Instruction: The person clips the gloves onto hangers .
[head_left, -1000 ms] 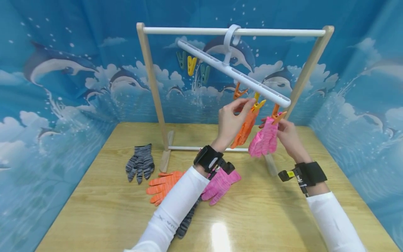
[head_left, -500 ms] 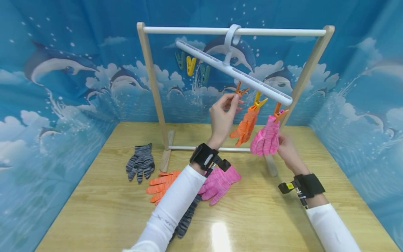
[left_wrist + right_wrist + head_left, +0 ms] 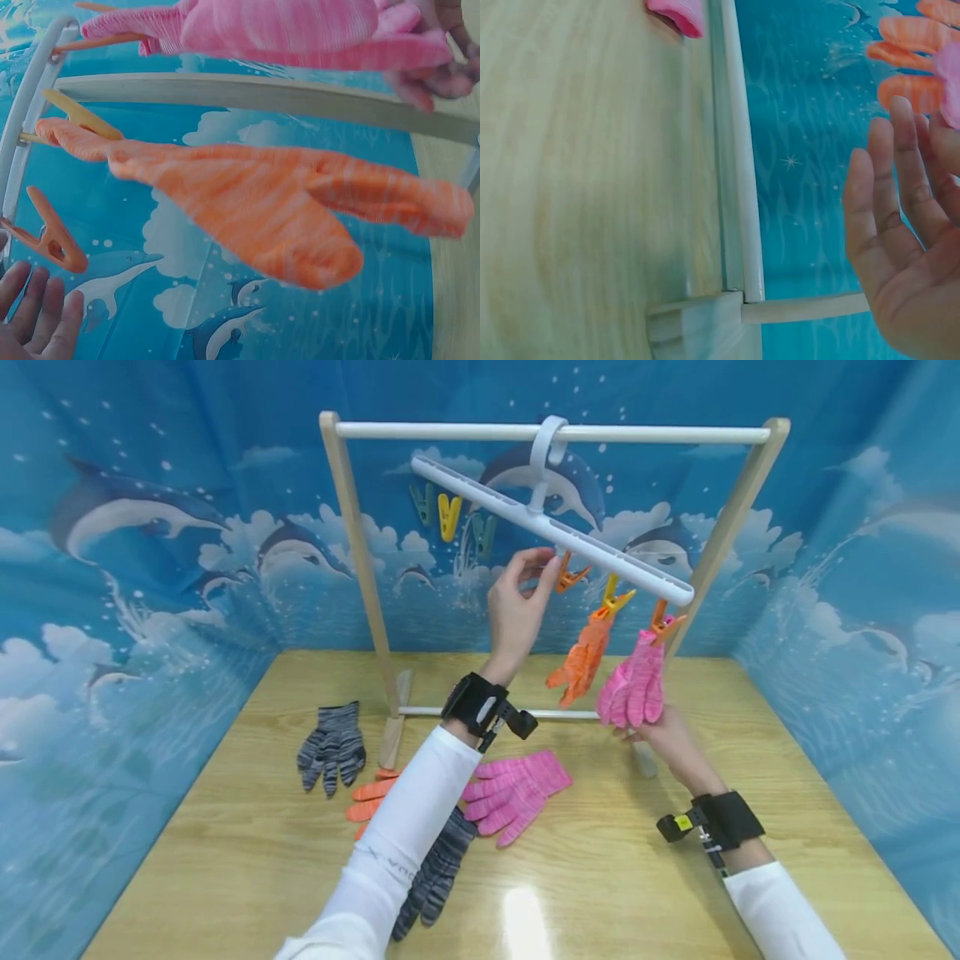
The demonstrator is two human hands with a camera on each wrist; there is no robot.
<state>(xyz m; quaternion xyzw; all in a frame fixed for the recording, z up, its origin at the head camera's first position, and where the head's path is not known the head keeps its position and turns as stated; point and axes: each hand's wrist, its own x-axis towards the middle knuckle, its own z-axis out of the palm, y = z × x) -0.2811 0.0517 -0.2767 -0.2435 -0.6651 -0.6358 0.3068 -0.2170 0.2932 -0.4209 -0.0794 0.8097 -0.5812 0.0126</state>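
A white hanger (image 3: 577,545) hangs tilted from the rack, its right end lower. My left hand (image 3: 516,610) is raised under its middle, fingertips right beside an orange clothespin (image 3: 570,578) that carries nothing. In the left wrist view, the fingers (image 3: 49,307) spread loosely below that clothespin. A yellow clothespin (image 3: 617,599) holds an orange glove (image 3: 587,658); another orange clothespin (image 3: 664,627) holds a pink glove (image 3: 633,683) near the hanger's end. Below and behind the pink glove is my right hand (image 3: 671,745); the right wrist view shows its fingers (image 3: 889,195) nearly straight.
Two green clothespins (image 3: 483,535) and a yellow one (image 3: 448,518) hang on the hanger's left half. On the table lie a grey glove (image 3: 332,747), a pink glove (image 3: 517,793), a dark striped glove (image 3: 435,877) and an orange glove (image 3: 367,802), partly under my left sleeve.
My left hand has left the orange glove's yellow clothespin and moved left and up to the bare orange clothespin. The right hand has dropped lower behind the pink glove.
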